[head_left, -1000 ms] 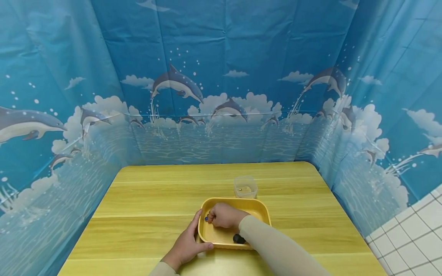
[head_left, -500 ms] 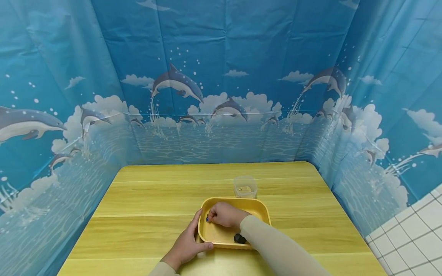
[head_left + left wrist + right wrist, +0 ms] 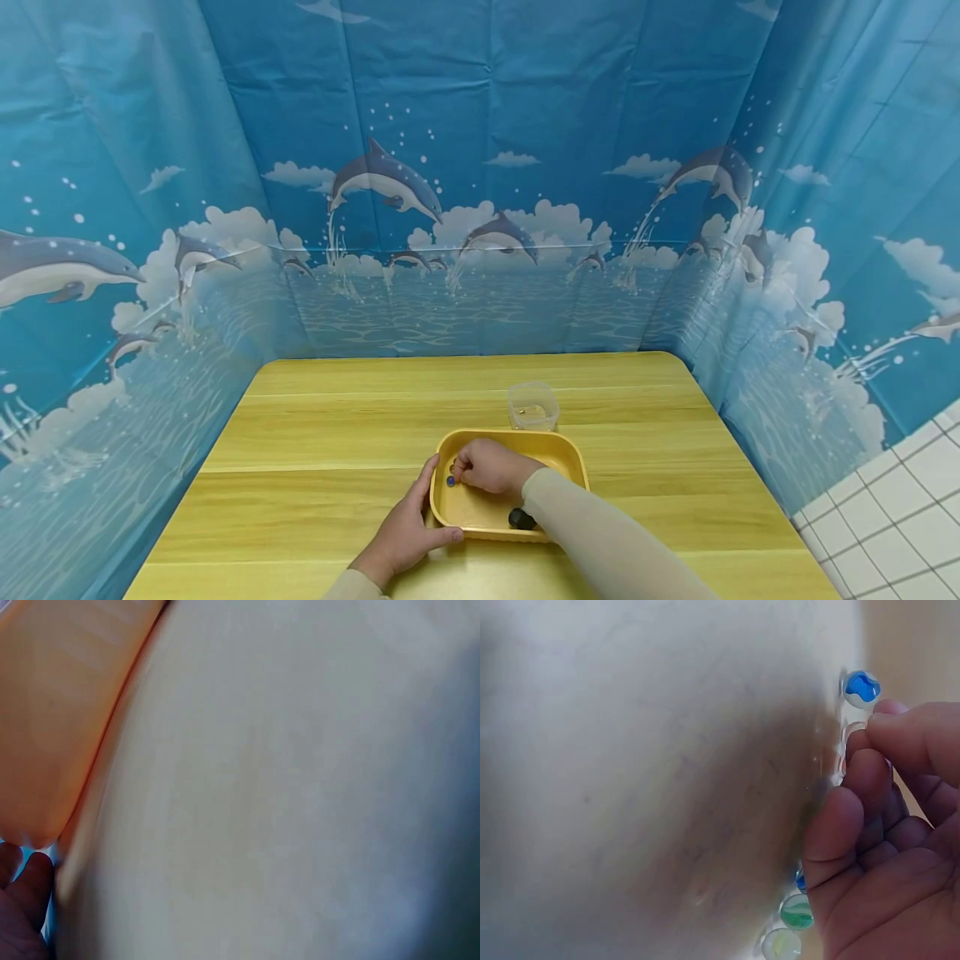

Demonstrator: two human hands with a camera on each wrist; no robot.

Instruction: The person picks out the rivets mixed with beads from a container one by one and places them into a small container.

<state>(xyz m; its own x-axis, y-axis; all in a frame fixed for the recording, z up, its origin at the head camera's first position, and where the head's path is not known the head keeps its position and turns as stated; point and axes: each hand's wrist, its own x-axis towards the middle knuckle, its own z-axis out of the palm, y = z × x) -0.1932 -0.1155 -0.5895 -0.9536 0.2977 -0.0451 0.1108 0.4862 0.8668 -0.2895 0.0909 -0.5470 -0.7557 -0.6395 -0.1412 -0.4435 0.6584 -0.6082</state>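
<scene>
My right hand is down inside a yellow rectangular tray, near its left end. In the right wrist view its thumb and forefinger pinch at a clear glass marble, mostly hidden by the fingertips. A blue-swirled marble lies just beyond them. Along the tray wall rest several more marbles, among them a green-swirled marble and a pale marble, partly behind the hand. My left hand spreads round the tray's near left corner, thumb along the front and fingers against the left side.
Behind the tray stands a clear plastic container with small gold-coloured bits showing at its bottom. A black rounded device shows beside the right sleeve. The wooden table is enclosed by a dolphin-print curtain.
The right hand has drawn slightly to the right within the tray. The blue marble by its fingertips has shifted a little toward the near side. The left hand keeps its place.
</scene>
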